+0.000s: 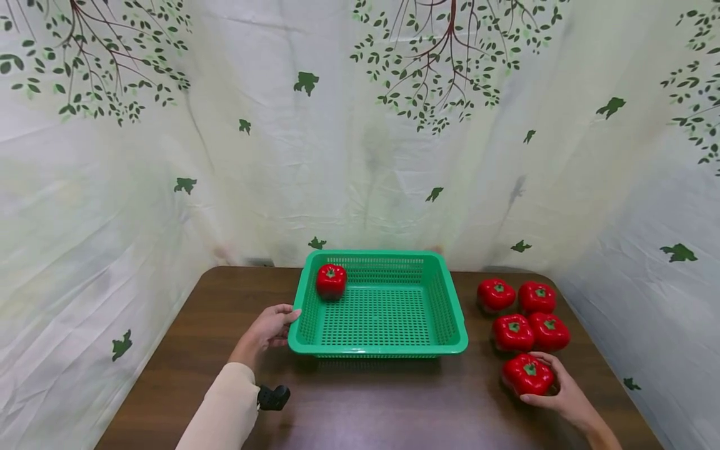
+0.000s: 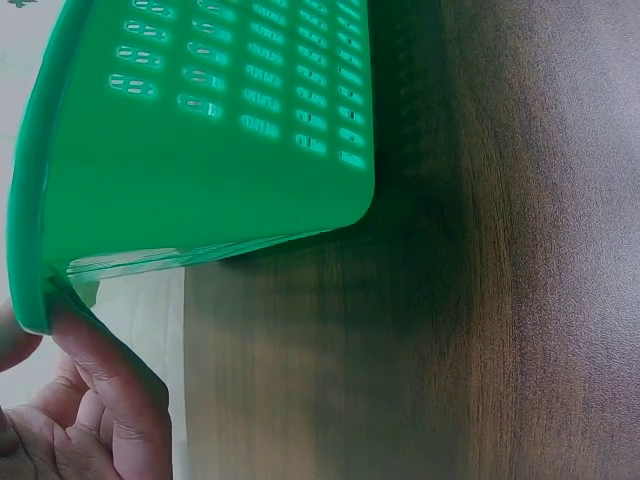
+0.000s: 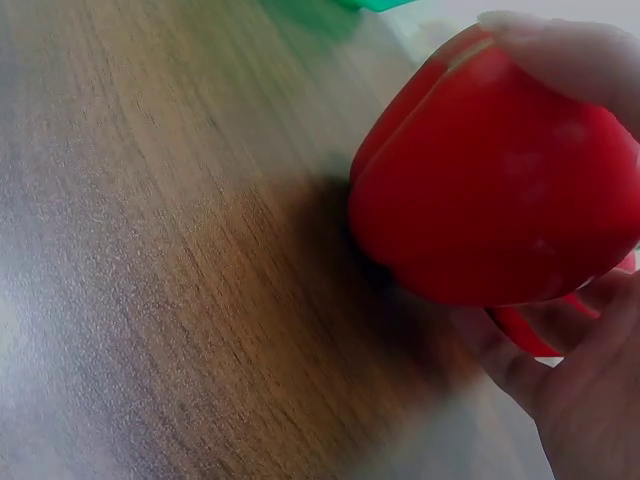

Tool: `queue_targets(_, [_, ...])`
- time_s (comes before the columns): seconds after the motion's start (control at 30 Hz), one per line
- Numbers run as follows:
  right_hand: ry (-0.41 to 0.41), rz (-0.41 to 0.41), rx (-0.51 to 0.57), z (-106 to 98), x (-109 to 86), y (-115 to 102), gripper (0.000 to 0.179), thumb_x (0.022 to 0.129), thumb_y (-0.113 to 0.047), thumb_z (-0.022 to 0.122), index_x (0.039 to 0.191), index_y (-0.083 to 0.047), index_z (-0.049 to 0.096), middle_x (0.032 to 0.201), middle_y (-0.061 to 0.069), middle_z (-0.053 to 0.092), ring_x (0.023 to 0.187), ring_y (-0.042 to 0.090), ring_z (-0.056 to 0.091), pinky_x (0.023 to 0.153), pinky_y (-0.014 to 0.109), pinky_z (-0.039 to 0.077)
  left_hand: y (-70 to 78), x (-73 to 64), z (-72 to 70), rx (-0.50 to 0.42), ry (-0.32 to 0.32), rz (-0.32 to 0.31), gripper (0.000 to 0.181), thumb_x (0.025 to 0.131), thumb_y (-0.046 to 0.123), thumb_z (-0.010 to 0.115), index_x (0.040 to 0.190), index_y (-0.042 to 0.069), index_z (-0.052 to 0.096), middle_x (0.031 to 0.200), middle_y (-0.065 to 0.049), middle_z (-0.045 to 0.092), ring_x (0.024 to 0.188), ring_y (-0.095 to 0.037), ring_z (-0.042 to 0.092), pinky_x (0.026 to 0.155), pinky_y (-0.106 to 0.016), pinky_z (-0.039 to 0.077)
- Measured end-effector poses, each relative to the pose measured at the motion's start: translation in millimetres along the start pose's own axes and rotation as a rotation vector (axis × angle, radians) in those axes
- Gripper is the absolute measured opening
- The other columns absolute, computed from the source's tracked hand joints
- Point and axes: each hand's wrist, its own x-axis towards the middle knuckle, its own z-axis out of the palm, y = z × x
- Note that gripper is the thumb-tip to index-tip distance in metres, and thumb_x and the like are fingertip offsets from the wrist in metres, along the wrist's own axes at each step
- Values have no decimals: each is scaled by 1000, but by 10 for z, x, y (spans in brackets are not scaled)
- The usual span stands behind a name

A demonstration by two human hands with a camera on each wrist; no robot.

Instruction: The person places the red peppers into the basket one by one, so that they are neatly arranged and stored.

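Observation:
My left hand [image 1: 271, 328] pinches the left rim of a green plastic basket [image 1: 382, 351], thumb on top and fingers under the edge, as the left wrist view shows. One red bell pepper [image 1: 331, 281] sits in the basket's back left corner. On the right, my right hand [image 1: 568, 394] grips another red bell pepper [image 1: 527, 374] from its right side, thumb at the front and fingers behind. In the right wrist view this pepper [image 3: 490, 180] fills the grasp, close over the table. Several more red bell peppers [image 1: 513, 332] stand just behind it in two rows.
The brown wooden table [image 1: 360, 406] carries everything. A pale cloth backdrop [image 1: 365, 156] with printed leaves and branches surrounds it at the back and sides. A black strap device [image 1: 274, 397] is worn on the left wrist, over a cream sleeve [image 1: 225, 406].

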Motion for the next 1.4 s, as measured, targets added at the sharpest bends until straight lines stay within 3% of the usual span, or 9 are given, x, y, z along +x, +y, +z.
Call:
queue_targets(0.13, [9,2,3,-9,-18,-1,74,83,-9,73,139,0,26,128,14,43,95,-6,49,78,28,52,-14,11,5,0,2,3,42,99,29,54,128,-1,49,98,-10,62,77,-21,61,68,-31,53])
queue_targets(0.33, [29,-56,9,-15,-39,3,70,83,-6,73,139,1,31,116,-18,47,98,-8,50,77,25,51,-16,22,4,1,-4,4,41,100,29,53,128,-1,49,98,-9,63,77,-20,62,69,-32,53])
queue_targets(0.43, [42,-86,-2,-9,-60,9,69,83,-5,73,139,1,33,113,-26,47,99,-10,49,77,24,51,-10,20,8,0,-4,1,41,100,29,53,127,-1,50,98,-10,63,77,-20,62,69,-32,53])
queue_targets(0.63, [57,-114,-3,14,-81,-13,70,83,-5,73,140,0,34,115,-26,45,100,-12,49,78,22,50,-19,6,10,2,-13,-4,41,100,30,53,127,-1,50,100,-10,62,79,-21,62,70,-32,53])
queue_targets(1.13, [45,-255,135,33,-41,-184,62,82,9,67,135,1,36,116,-21,55,101,-3,57,80,17,50,-9,13,19,-9,-7,-4,41,100,29,53,128,-1,50,97,-9,63,77,-21,61,68,-31,53])
queue_targets(1.4, [83,-242,216,13,-3,-296,63,84,8,67,138,-2,35,119,-22,51,103,-7,54,81,14,49,-11,17,1,-11,-5,-3,41,100,29,53,128,-1,50,98,-9,62,78,-21,61,68,-31,53])
